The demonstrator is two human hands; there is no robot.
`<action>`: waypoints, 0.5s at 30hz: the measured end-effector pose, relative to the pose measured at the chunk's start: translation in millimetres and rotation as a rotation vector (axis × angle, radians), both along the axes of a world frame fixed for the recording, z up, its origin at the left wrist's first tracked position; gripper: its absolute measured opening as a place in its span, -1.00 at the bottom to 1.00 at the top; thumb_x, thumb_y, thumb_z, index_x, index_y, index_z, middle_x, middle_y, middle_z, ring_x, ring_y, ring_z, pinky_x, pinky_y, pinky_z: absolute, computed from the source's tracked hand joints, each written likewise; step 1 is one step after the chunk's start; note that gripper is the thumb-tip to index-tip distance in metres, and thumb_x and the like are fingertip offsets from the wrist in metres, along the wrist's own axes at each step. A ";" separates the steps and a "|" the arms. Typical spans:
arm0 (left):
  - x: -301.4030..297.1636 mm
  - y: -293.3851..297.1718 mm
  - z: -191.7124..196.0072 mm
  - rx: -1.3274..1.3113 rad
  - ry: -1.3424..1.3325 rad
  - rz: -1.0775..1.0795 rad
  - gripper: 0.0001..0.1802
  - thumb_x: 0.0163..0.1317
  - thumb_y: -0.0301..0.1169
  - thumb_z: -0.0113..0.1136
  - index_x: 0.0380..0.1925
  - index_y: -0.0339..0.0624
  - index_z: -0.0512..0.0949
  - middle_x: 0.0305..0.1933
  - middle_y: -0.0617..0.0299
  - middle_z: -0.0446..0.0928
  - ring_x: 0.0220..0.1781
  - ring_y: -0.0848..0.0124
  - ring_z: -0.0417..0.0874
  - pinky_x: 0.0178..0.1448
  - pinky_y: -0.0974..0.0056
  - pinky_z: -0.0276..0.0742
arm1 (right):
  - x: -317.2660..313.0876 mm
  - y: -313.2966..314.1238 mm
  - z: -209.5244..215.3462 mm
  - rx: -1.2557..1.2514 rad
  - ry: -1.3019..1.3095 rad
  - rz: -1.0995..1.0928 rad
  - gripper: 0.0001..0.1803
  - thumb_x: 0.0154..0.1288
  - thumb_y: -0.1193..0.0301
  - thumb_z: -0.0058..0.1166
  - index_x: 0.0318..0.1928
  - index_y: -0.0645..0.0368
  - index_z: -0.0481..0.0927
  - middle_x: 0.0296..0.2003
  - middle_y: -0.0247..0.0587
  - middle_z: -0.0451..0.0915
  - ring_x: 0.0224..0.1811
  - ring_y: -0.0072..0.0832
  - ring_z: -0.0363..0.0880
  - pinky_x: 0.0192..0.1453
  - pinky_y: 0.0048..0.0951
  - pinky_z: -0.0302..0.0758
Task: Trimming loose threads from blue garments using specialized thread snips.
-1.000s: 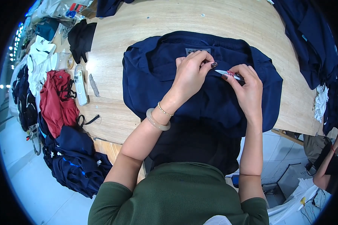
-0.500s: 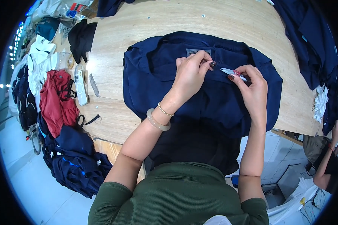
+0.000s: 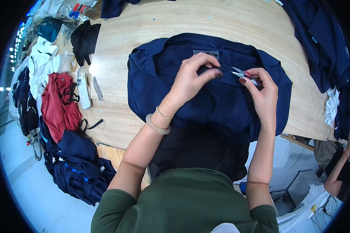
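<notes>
Navy garment (image 3: 231, 106) lies spread on the pale wooden table (image 3: 116, 70), waistband opening at the far side, near edge hanging toward the wearer's lap. A grey label (image 3: 211, 53) shows inside the waistband, just beyond the left hand's forefinger in the view.

Left hand (image 3: 191, 79): positioned over the left-centre of the garment, thumb and forefinger parted, navy cloth visible through the gap. Thumb tip blurred; nothing seen between the two digits. Remaining fingers mostly hidden behind the hand; whether they touch the cloth, cannot tell.

Right hand (image 3: 263, 93): fingers curled, grasping small thread snips (image 3: 248, 75) between thumb and fingers. Red part of the snips lies by the fingertips; the rear portion is largely covered by the hand. Blades stand apart in a narrow V, tips directed left toward the left thumb, near it but not touching. Garment lies beneath both blades; contact between blade and cloth cannot be determined.

Surroundings: white phone (image 3: 83, 90) and red garment (image 3: 59, 105) to the left, well apart from both hands.
</notes>
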State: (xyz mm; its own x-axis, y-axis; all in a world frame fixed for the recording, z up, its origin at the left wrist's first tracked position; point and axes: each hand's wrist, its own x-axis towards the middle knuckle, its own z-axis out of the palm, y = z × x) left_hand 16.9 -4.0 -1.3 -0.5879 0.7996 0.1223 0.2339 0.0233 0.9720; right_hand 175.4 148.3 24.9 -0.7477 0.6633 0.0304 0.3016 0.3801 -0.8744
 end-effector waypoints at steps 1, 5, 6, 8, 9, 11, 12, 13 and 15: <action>2.2 -1.9 0.4 -0.051 0.259 -0.025 -0.80 0.09 -0.43 0.40 -0.27 -0.14 0.62 -0.21 0.29 0.58 -0.12 0.42 0.58 0.08 0.29 0.36 | -0.1 -0.2 -0.5 0.000 -0.001 0.000 -0.74 0.11 0.39 0.36 -0.24 0.26 0.62 -0.37 -0.20 0.58 -0.31 -0.41 0.58 -0.18 -0.45 0.48; 7.3 -3.9 -9.1 -0.142 0.500 -0.009 -0.85 0.07 -0.42 0.40 -0.34 -0.07 0.64 -0.20 0.33 0.54 -0.05 0.37 0.54 0.18 0.24 0.18 | -2.3 -2.2 3.5 0.038 0.006 0.019 -0.76 0.09 0.42 0.37 -0.26 0.26 0.62 -0.38 -0.23 0.58 -0.33 -0.43 0.53 -0.21 -0.46 0.44; 7.6 -2.3 -10.1 -0.162 0.498 0.025 -0.88 0.09 -0.44 0.38 -0.36 -0.09 0.63 -0.22 0.34 0.53 -0.07 0.39 0.54 0.17 0.25 0.19 | -1.6 -2.2 5.1 0.064 0.000 0.045 -0.76 0.08 0.43 0.37 -0.28 0.26 0.62 -0.40 -0.24 0.58 -0.34 -0.43 0.51 -0.22 -0.46 0.43; 9.5 0.5 -9.8 -0.179 0.453 0.042 -0.92 0.12 -0.47 0.35 -0.39 -0.11 0.62 -0.24 0.35 0.53 -0.06 0.40 0.54 0.19 0.25 0.16 | 1.7 -1.8 5.3 0.088 -0.032 0.057 -0.77 0.07 0.44 0.38 -0.31 0.27 0.62 -0.42 -0.25 0.57 -0.35 -0.43 0.48 -0.23 -0.45 0.41; 9.9 2.0 -9.1 -0.181 0.455 0.055 -0.93 0.12 -0.48 0.34 -0.41 -0.14 0.62 -0.26 0.33 0.54 -0.09 0.39 0.55 0.15 0.26 0.20 | 2.9 -1.7 5.9 0.112 -0.060 0.070 -0.78 0.06 0.44 0.38 -0.33 0.27 0.61 -0.44 -0.26 0.57 -0.36 -0.42 0.45 -0.25 -0.43 0.39; 9.9 5.1 -8.8 -0.183 0.456 0.070 -0.93 0.13 -0.49 0.34 -0.42 -0.18 0.61 -0.29 0.31 0.55 -0.13 0.37 0.56 0.12 0.27 0.25 | 3.5 -2.4 5.6 0.146 -0.052 0.091 -0.78 0.05 0.44 0.38 -0.34 0.28 0.61 -0.45 -0.26 0.56 -0.37 -0.40 0.43 -0.26 -0.42 0.38; 9.1 7.1 -9.4 -0.147 0.411 0.076 -0.93 0.13 -0.50 0.33 -0.44 -0.22 0.60 -0.33 0.28 0.55 -0.19 0.36 0.57 0.03 0.29 0.30 | 3.4 -3.0 4.9 0.177 -0.045 0.111 -0.78 0.04 0.44 0.38 -0.35 0.28 0.60 -0.46 -0.26 0.55 -0.37 -0.39 0.42 -0.27 -0.41 0.37; 8.4 8.6 -9.9 -0.112 0.365 0.081 -0.92 0.13 -0.51 0.33 -0.45 -0.26 0.60 -0.36 0.26 0.56 -0.25 0.35 0.58 -0.05 0.31 0.36 | 2.7 -3.8 4.6 0.177 -0.045 0.111 -0.78 0.04 0.44 0.38 -0.35 0.28 0.60 -0.46 -0.26 0.55 -0.37 -0.39 0.42 -0.27 -0.41 0.37; 8.0 11.0 -10.2 -0.088 0.359 0.089 -0.91 0.13 -0.52 0.33 -0.45 -0.29 0.59 -0.39 0.23 0.57 -0.30 0.35 0.58 -0.12 0.32 0.38 | 0.6 -6.2 4.1 0.195 -0.047 0.124 -0.77 0.03 0.44 0.38 -0.35 0.28 0.60 -0.46 -0.25 0.55 -0.37 -0.37 0.41 -0.29 -0.40 0.36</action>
